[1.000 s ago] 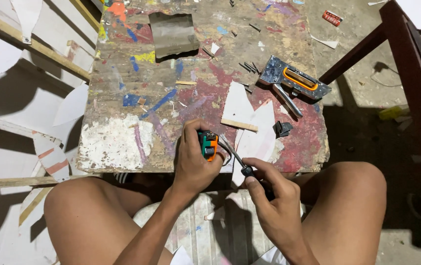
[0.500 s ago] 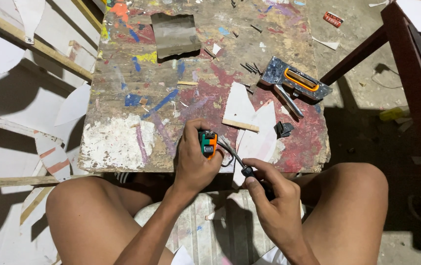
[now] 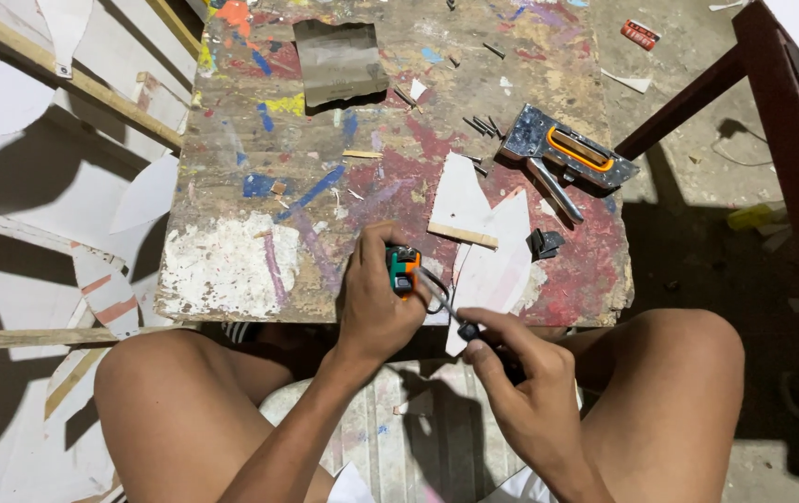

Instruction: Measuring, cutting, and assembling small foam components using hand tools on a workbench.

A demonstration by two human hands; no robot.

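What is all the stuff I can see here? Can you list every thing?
small tool: one, orange and teal, in the left hand at the board's near edge
dark handle: one, black, in the right hand
paint-splattered board: one, many colours, middle
staple gun: one, grey with orange, board's right side
white cut shapes: two, beside the staple gun
wooden strip: one, pale, on the white shapes
grey sheet: one, far end of board
left hand: one, gripping the small tool
right hand: one, gripping the dark handle

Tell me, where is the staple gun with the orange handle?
In the head view, the staple gun lies on the paint-stained board, far right, beyond the white cutouts.
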